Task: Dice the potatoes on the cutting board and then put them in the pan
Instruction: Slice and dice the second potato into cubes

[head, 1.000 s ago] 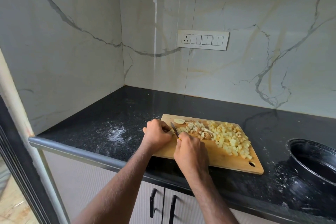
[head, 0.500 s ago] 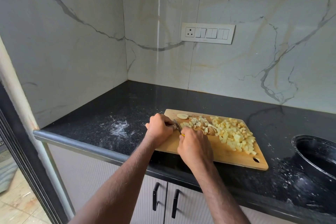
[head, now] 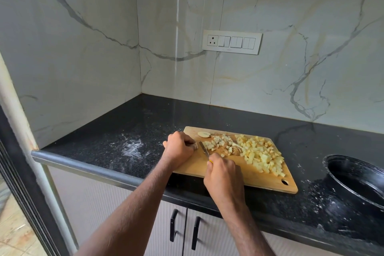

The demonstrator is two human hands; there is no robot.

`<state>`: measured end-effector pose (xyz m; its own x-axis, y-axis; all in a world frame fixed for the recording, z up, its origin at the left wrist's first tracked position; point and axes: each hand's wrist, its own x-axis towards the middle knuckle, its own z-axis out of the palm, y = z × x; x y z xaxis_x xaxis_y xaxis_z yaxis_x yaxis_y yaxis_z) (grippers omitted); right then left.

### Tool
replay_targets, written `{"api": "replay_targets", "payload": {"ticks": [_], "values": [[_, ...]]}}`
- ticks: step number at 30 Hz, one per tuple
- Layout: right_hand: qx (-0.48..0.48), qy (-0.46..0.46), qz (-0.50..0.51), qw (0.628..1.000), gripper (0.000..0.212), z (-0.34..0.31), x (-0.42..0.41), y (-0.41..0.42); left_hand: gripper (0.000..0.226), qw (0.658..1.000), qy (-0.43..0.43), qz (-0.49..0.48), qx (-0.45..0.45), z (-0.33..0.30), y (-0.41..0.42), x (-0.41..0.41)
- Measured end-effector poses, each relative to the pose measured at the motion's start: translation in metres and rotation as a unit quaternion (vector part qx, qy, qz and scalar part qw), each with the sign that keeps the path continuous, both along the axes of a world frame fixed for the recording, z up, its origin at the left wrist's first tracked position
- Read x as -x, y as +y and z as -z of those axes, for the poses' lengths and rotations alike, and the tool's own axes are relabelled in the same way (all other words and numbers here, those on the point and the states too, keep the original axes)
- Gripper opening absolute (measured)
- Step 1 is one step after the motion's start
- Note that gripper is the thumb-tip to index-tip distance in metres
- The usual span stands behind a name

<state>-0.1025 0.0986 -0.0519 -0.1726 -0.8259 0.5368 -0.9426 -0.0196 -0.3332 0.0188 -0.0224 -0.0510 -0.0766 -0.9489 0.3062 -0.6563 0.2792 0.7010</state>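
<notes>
Black countertop [head: 128,131] bears the cutting board [head: 257,178]; right hand [head: 225,176] fingers curl round the knife [head: 204,148], left hand [head: 179,148] fingers curl on a potato piece [head: 195,146].

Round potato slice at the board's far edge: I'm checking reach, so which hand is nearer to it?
Left. The left hand lies just beside the round potato slice; the right hand, gripping the knife, sits farther toward the board's near edge.

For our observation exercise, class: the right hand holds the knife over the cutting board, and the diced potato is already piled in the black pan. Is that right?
Not quite. The head view shows the diced potato piled on the cutting board, not in the black pan. The right hand does hold the knife over the board.
</notes>
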Motion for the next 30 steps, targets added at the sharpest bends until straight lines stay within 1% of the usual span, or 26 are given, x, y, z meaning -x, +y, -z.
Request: {"api": "replay_targets", "payload": {"ticks": [2,5,7,10,13,18,24,26,28,30], "values": [[0.012,-0.009,0.003,1.0,0.009,-0.001,0.0,0.0,0.008,1.0,0.011,0.003,0.009,-0.001,0.002,0.0],[0.019,-0.01,0.007,1.0,0.007,-0.002,-0.002,-0.002,0.01,0.998,0.059,-0.01,0.015,0.001,0.001,-0.003],[0.015,0.006,-0.002,1.0,0.006,-0.002,-0.004,-0.004,0.014,0.996,0.075,-0.031,0.023,0.002,0.001,-0.004],[-0.01,0.044,-0.024,0.999,0.009,-0.004,-0.006,-0.007,0.016,0.996,0.071,-0.048,0.038,0.003,-0.001,-0.004],[-0.034,0.065,-0.015,0.997,0.011,-0.005,-0.005,-0.008,0.018,0.997,0.055,-0.038,0.034,0.002,-0.001,-0.003],[-0.035,0.038,0.037,0.998,0.019,-0.007,0.007,-0.01,0.018,0.999,0.02,-0.038,0.02,-0.001,0.002,0.0],[-0.04,0.025,0.077,0.996,0.022,-0.008,0.03,-0.017,0.019,1.0,-0.008,-0.022,0.018,-0.003,0.001,0.003],[-0.039,0.012,0.082,0.996,0.023,-0.007,0.032,-0.019,0.017,0.999,-0.034,-0.023,0.025,-0.003,-0.002,0.004],[-0.031,0.001,0.084,0.996,0.022,-0.006,0.032,-0.019,0.019,0.996,-0.08,-0.023,0.04,-0.006,-0.009,0.005],[-0.019,-0.006,0.084,0.996,0.021,-0.007,0.03,-0.018,0.021,0.993,-0.104,-0.015,0.046,-0.012,-0.018,0.008]]}}
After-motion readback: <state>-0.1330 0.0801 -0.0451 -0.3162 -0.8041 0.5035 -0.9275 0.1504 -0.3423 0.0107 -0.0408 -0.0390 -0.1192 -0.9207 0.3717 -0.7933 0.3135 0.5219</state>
